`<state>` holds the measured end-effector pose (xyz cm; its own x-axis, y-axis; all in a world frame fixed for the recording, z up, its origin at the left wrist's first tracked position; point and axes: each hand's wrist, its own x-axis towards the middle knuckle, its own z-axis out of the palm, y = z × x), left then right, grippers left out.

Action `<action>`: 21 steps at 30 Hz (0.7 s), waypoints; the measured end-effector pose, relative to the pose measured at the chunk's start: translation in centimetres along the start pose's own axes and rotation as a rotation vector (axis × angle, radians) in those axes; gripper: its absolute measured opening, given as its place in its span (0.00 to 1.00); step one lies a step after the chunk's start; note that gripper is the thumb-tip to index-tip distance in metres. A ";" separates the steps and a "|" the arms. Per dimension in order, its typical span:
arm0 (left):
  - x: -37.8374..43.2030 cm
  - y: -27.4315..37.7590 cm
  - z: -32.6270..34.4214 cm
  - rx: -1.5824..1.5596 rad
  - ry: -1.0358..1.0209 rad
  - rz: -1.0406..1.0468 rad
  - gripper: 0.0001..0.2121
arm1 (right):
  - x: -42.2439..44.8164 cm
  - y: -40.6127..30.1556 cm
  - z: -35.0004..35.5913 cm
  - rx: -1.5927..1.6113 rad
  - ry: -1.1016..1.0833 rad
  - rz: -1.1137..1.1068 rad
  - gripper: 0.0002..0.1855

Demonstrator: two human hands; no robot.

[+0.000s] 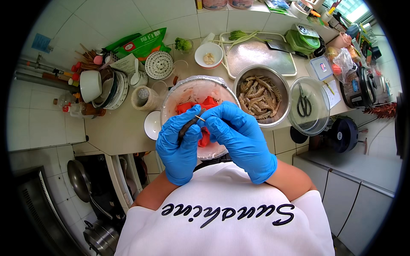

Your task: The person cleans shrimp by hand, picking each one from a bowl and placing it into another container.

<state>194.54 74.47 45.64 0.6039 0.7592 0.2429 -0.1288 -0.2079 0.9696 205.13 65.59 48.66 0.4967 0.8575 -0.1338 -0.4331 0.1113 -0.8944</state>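
In its blue glove, my left hand (178, 148) grips a raw shrimp (185, 128), its dark curved body showing between thumb and fingers. My right hand (241, 138), gloved alike, pinches a wooden toothpick (200, 118) whose tip meets the shrimp's back. Both hands are above a plastic-lined bin (171, 92) with red material (205, 103) inside. Just right of it stands a steel bowl (286, 96) heaped with raw shrimp (259, 96). Black-handled scissors (303, 104) lie in a clear bowl (293, 120) beyond that.
Behind the bowls, a metal tray (256, 56) carries green stalks and a cleaver (279, 45). A white bowl (209, 55) holds pale pieces. To the left are a stone mortar (144, 99), a patterned bowl (159, 65) and stacked plates (117, 92). A lidded plastic box (321, 68) sits at right.
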 end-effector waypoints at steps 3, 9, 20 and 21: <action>0.2 0.1 -0.1 0.012 0.015 -0.002 0.15 | 0.2 0.1 0.0 0.035 -0.010 0.046 0.06; 0.0 0.1 0.1 0.011 0.017 -0.014 0.15 | 0.0 0.0 -0.3 0.113 -0.038 0.081 0.06; -1.5 1.8 4.3 0.369 -0.019 0.354 0.16 | -3.2 -2.0 -6.1 -0.495 -0.023 -0.398 0.06; -1.7 2.0 5.1 0.390 -0.024 0.388 0.17 | -3.9 -3.1 -6.7 -0.602 -0.034 -0.430 0.07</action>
<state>197.28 69.64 47.05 0.5886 0.5676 0.5756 -0.0471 -0.6867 0.7254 209.57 58.58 49.11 0.5018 0.8164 0.2857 0.2871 0.1544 -0.9454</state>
